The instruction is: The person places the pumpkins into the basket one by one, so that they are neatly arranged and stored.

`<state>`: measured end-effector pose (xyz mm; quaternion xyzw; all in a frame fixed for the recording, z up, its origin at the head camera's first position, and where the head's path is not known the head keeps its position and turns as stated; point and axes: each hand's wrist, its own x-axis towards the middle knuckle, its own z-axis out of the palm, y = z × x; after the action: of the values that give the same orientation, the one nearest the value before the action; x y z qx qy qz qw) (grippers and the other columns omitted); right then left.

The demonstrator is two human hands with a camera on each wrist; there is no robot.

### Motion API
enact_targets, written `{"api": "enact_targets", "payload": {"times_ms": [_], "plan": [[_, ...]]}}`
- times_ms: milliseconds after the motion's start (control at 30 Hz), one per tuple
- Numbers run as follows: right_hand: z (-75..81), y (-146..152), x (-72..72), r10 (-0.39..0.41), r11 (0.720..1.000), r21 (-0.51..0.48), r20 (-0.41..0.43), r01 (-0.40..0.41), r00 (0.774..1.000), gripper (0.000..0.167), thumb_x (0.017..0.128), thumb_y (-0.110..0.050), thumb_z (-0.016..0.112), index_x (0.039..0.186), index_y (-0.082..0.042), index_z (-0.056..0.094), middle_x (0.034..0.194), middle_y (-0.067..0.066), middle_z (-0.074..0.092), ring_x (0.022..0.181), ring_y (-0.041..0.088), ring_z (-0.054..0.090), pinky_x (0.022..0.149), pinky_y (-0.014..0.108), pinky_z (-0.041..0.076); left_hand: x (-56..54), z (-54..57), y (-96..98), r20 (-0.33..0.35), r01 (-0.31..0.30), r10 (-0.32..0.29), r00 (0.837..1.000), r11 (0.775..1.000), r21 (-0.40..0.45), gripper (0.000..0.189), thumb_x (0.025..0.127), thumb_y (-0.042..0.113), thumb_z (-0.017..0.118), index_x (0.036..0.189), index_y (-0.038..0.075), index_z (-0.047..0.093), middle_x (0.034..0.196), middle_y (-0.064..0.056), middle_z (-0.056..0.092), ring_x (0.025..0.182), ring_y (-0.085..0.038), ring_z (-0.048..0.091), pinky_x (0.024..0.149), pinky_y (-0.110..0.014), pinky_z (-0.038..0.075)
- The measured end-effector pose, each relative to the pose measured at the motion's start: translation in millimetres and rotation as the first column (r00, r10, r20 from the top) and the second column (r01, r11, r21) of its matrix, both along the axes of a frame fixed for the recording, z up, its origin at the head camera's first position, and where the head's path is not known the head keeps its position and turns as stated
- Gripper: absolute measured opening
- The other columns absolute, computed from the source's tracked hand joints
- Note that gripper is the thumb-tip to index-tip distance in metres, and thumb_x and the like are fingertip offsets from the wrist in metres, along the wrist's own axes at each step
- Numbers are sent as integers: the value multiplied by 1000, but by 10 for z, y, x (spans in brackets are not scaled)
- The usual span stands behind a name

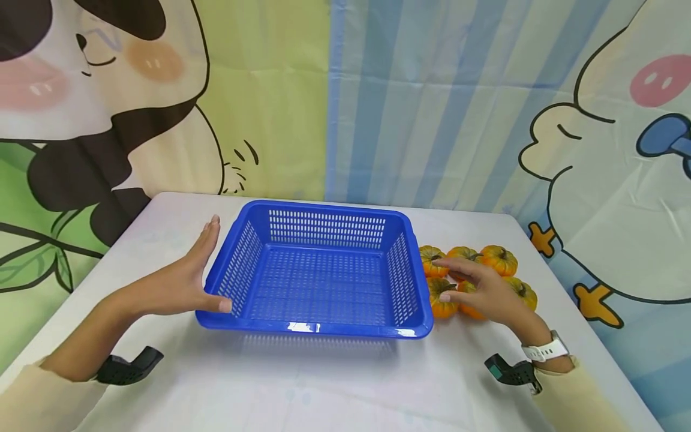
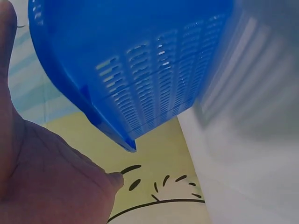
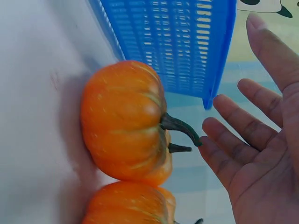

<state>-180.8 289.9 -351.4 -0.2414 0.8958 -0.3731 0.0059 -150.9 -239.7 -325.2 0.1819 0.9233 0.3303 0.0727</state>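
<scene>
A blue plastic basket (image 1: 318, 330) with slotted walls stands upright on the white table. Beside its left rim is my left hand (image 1: 180, 282), fingers straight and thumb spread over the front left corner; whether it touches the rim I cannot tell. My right hand (image 1: 488, 294) hovers with loosely bent fingers over several small orange-green pumpkins (image 1: 499, 261) grouped at the basket's right side. In the right wrist view, a pumpkin (image 3: 124, 121) with a dark curved stem sits close to the basket wall (image 3: 177, 42), and the fingers are near that stem, gripping nothing.
The white table (image 1: 302, 390) extends in front of the basket and to both sides. Behind it hangs a curtain (image 1: 421, 102) printed with stripes and cartoon animals. A white watch (image 1: 545, 349) and dark wrist devices (image 1: 129, 367) are on my arms.
</scene>
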Motion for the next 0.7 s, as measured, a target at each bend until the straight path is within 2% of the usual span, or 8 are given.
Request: {"api": "enact_targets", "payload": {"times_ms": [200, 433, 533, 700], "plan": [[-75, -35, 34, 11, 1000, -7, 49, -11, 999, 53, 84, -14, 77, 133, -5, 59, 131, 15, 58, 122, 39, 52, 99, 60, 40, 81, -135, -3, 7, 16, -16, 1000, 997, 81, 139, 68, 35, 86, 151, 19, -25, 159, -13, -22, 142, -49, -5, 98, -77, 17], [-156, -4, 56, -6, 998, 56, 0, 6, 1000, 50, 84, -25, 77, 131, -14, 63, 129, 4, 61, 122, 29, 53, 100, 58, 41, 139, -314, 31, -39, 24, -20, 999, 992, 125, 136, 68, 33, 86, 153, 21, -20, 160, -5, -20, 145, -42, -6, 100, -76, 17], [-185, 16, 55, -5, 999, 54, -13, 6, 1000, 49, 85, -25, 77, 131, -13, 63, 128, 5, 62, 121, 30, 54, 99, 58, 42, 154, -361, 46, -57, 17, -10, 998, 992, 123, 136, 67, 34, 86, 154, 20, -17, 160, -2, -20, 145, -42, -6, 100, -76, 17], [-209, 51, 68, -26, 999, 41, 11, 26, 1000, 47, 86, -22, 76, 130, -12, 63, 130, 5, 61, 122, 31, 53, 99, 56, 43, 161, -381, 46, -69, 12, -3, 998, 991, 131, 134, 66, 33, 87, 155, 17, -11, 161, 1, -18, 144, -45, -4, 99, -77, 18]]}}
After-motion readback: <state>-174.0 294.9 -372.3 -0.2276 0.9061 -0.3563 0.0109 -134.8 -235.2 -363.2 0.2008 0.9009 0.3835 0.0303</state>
